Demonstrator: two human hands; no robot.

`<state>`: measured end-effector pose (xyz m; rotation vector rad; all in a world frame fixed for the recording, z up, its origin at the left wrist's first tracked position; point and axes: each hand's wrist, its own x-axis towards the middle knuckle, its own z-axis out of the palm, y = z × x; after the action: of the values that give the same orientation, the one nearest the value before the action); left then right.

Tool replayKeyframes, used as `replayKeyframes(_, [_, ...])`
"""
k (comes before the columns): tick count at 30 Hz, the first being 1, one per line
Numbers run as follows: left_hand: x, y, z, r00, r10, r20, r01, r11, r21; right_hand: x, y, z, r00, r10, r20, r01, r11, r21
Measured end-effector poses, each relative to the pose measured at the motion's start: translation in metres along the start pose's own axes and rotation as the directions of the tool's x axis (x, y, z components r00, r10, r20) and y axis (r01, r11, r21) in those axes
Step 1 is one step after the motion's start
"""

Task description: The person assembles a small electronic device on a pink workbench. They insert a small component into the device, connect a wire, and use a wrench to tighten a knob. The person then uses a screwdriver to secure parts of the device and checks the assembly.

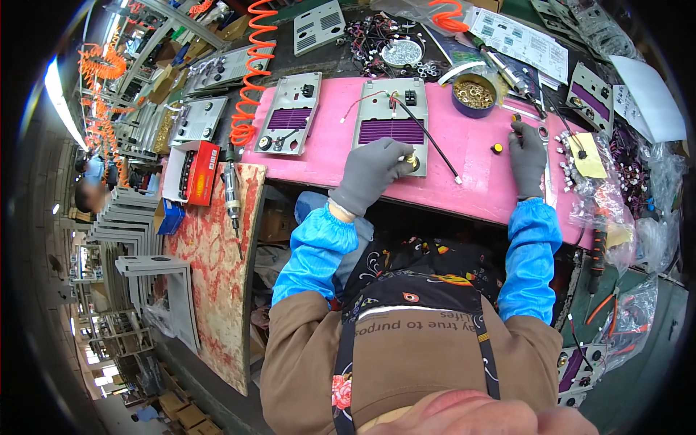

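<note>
On the left, an open red cardboard box (pixel 203 174) sits near a long silver power screwdriver (pixel 231 192), which is maybe put there to be easy to reach. A grey metal panel with purple slats (pixel 290 119) lies flat on the pink-topped counter (pixel 464 192). Next to it, a second grey metal panel with purple slats (pixel 391 130) lies right in front of the person, likely so both eyes and fingers can get to it. The left hand (pixel 372 172), in a grey glove, pinches a small gold round part (pixel 412 161) at this panel's near right corner. The glove hides the near left corner, and I can't see what is under the gold part. A thin black cable (pixel 428 138) runs across the panel and off its side. Farther right is a round tin of brass rings (pixel 473 96), and nearer, a small black-and-yellow knob (pixel 496 148). The right hand (pixel 528 159), also gloved, has its fingers bent in by a small yellow-tipped part (pixel 516 118); I can't tell if it holds it. A silver wrench (pixel 545 163) is partly hidden beside that hand. At the far right, shiny clear plastic bags (pixel 656 181) make things hard to see.
</note>
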<state>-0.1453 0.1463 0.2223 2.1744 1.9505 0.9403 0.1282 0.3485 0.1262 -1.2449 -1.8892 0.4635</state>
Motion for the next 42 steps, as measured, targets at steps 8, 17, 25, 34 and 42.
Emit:
replayKeyframes(8, [0.002,0.006,-0.002,0.998,-0.004,-0.068,0.006,1.0,0.021,-0.001,-0.001,0.0,1.0,-0.001,-0.007,0.001,1.0,0.0])
replayKeyframes(17, [0.0,-0.003,0.006,0.97,-0.193,0.145,0.22,0.953,-0.208,-0.008,-0.046,-0.029,0.996,-0.088,0.009,0.08,0.937,0.34])
replayKeyframes(25, [0.0,0.0,0.011,0.98,-0.182,0.076,0.194,0.961,-0.196,-0.034,-0.116,-0.037,0.962,-0.02,0.271,-0.128,0.845,0.519])
replayKeyframes(34, [-0.006,-0.011,0.009,0.986,-0.128,0.105,0.149,0.961,-0.231,-0.039,-0.133,-0.041,0.938,-0.018,0.347,-0.122,0.919,0.375])
replayKeyframes(42, [-0.005,-0.012,0.01,0.981,-0.183,0.064,0.194,0.941,-0.277,-0.045,-0.128,-0.035,0.882,-0.04,0.469,-0.214,0.854,0.475])
